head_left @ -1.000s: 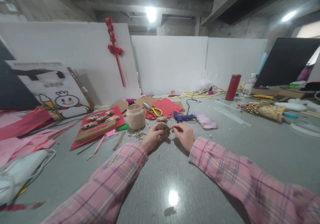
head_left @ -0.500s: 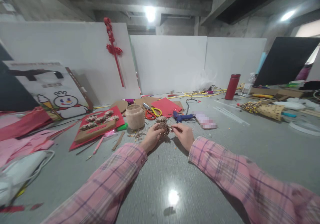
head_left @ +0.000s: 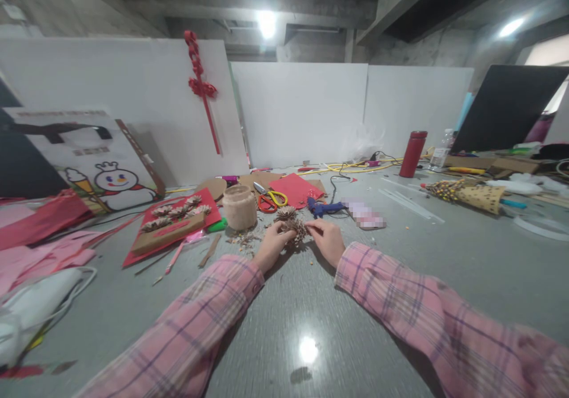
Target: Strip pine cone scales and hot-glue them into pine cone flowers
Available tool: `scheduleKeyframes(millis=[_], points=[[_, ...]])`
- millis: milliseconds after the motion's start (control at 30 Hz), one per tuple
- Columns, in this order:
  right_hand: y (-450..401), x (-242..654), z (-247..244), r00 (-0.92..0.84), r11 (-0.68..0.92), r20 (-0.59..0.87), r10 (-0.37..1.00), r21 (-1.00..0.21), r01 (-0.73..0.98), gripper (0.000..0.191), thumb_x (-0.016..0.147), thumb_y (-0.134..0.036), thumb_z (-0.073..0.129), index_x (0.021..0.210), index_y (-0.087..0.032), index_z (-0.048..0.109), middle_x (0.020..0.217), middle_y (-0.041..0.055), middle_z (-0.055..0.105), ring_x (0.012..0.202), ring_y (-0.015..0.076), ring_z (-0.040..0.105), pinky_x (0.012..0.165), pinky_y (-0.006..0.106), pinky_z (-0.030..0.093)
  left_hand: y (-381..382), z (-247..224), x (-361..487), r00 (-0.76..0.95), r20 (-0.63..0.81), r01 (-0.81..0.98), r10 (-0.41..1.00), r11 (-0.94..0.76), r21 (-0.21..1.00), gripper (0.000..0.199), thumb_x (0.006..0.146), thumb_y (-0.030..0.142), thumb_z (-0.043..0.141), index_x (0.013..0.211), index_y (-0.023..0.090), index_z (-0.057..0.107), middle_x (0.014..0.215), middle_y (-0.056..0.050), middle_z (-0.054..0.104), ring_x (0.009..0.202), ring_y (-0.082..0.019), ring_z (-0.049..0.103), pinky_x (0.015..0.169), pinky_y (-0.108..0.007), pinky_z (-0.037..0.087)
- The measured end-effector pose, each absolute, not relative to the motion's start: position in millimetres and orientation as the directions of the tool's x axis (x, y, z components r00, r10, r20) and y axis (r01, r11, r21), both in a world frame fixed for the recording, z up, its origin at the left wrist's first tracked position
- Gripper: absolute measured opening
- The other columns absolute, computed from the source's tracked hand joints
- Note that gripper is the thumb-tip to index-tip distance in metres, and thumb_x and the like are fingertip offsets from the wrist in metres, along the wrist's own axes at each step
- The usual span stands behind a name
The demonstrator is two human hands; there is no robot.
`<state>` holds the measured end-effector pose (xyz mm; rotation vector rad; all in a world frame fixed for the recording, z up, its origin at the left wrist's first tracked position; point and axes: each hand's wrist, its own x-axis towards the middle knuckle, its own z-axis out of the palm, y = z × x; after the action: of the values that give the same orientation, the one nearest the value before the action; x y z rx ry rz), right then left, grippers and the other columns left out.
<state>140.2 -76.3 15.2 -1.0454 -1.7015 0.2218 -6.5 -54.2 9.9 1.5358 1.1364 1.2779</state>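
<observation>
Left hand [head_left: 272, 244] curled round a brown pine cone [head_left: 299, 231], thumb over the near side, fingers mostly closed. Right hand [head_left: 329, 241] is at the cone's right edge, thumb and index drawn together in a pinch; can't tell if a scale is caught between them. Cone sits between the two hands, low over the gray table [head_left: 275, 327]. Pink plaid sleeves [head_left: 382, 279] on both arms.

Second pine cone [head_left: 287, 212] just behind the held one; can't tell if they touch. Brown scraps [head_left: 243, 239] scattered to its left, next to a tan jar [head_left: 240, 207]. Scissors [head_left: 268, 195] behind the jar, one red and one yellow handle loop. Red sheet [head_left: 291, 186] right behind those. Blue glue gun [head_left: 326, 208] just past the right hand, blurred pink phone [head_left: 365, 214] beside it.

Left: red card [head_left: 133, 257] carrying cone flowers [head_left: 178, 209] and a brown bar [head_left: 171, 234]. Far right: clear glue sticks [head_left: 411, 205] lying flat, red thermos [head_left: 413, 155] upright, plastic bottle [head_left: 440, 150] near it, spotted paper cone [head_left: 482, 198] on its side. Red paper ornament [head_left: 204, 87] on the white partition [head_left: 155, 102] behind.
</observation>
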Motion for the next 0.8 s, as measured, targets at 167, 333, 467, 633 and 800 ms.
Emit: scheduleKeyframes(millis=[167,333,467,633,800], points=[[-76,141,15,-0.004,0.545,0.646,0.764,-0.642,0.54,0.017,0.072,-0.015,0.047,0.075,-0.019,0.064,0.075,0.0031,0.065,0.069,0.0136,0.058,0.068,0.026,0.043,-56,11,-5,0.105,0.224,0.08,0.969,-0.233,0.969,0.018,0.056,0.023,0.06,0.071,0.014,0.057,0.064,-0.001,0.057,0.058,-0.013,0.051,0.053,-0.023,0.037],[-75,141,14,0.015,0.541,0.648,0.761,-0.648,0.537,0.018,0.072,-0.015,0.047,0.076,-0.019,0.064,0.077,0.0033,0.065,0.073,0.0139,0.058,0.071,0.027,0.043,-58,12,-4,0.221,0.169,-0.042,0.961,-0.164,0.986,0.02,0.061,0.025,0.057,0.078,0.015,0.055,0.069,-0.001,0.057,0.061,-0.012,0.052,0.053,-0.022,0.039],[-74,141,13,0.031,0.53,0.635,0.772,-0.67,0.52,0.018,0.072,-0.016,0.047,0.077,-0.019,0.064,0.078,0.0035,0.065,0.073,0.0139,0.058,0.071,0.027,0.043,-61,15,-4,0.276,0.149,-0.137,0.95,-0.115,0.984,0.019,0.06,0.016,0.053,0.078,0.016,0.054,0.07,-0.001,0.057,0.063,-0.011,0.053,0.054,-0.02,0.04],[-74,141,13,0.045,0.518,0.622,0.782,-0.689,0.507,0.018,0.071,-0.016,0.047,0.076,-0.018,0.064,0.077,0.0035,0.065,0.071,0.0138,0.058,0.07,0.027,0.043,-63,19,-3,0.306,0.093,-0.25,0.947,-0.014,0.968,0.023,0.057,0.01,0.052,0.08,0.016,0.054,0.073,-0.001,0.058,0.065,-0.01,0.054,0.056,-0.02,0.041],[-73,142,12,0.053,0.509,0.606,0.794,-0.709,0.488,0.018,0.071,-0.018,0.046,0.076,-0.018,0.064,0.075,0.0031,0.065,0.069,0.0135,0.058,0.069,0.026,0.044,-62,21,-3,0.23,0.058,-0.321,0.972,0.019,0.947,0.029,0.054,0.006,0.057,0.081,0.014,0.055,0.074,-0.003,0.059,0.065,-0.012,0.055,0.057,-0.022,0.043]])
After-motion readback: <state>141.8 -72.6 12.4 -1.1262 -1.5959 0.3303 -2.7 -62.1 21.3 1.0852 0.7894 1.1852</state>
